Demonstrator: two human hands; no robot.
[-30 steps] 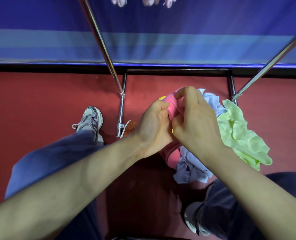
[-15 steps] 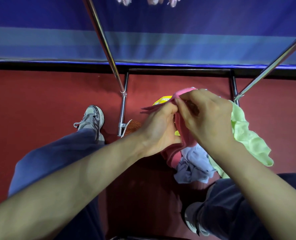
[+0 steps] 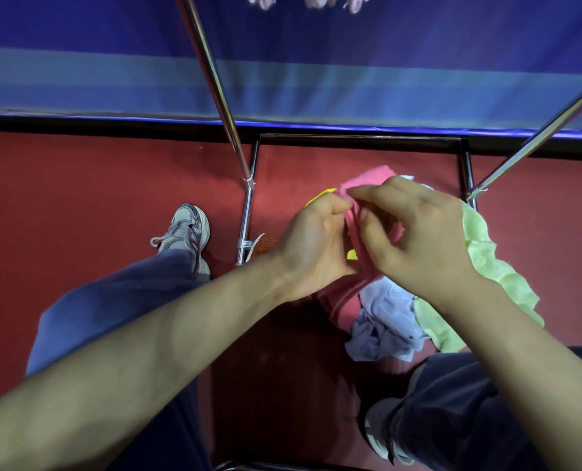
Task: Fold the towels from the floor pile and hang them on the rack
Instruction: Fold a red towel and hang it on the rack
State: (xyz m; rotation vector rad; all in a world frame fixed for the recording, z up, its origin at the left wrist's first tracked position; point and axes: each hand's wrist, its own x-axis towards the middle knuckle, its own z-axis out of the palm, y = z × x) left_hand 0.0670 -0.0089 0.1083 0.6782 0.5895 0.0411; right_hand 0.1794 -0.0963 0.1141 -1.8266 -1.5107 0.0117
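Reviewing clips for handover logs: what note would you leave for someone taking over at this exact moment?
Hands: left hand and right hand both pinch the pink towel by its edge, above the pile.
The green towel, pale blue towel and yellow towel lie on the red floor at the foot of the rack.
Done: pink towel not yet folded.
Left: fold it, hang it, then the rest.

What you had in colour
You had a pink towel, yellow towel, pale blue towel and lime towel; the floor was red, the wall blue with a paler band.
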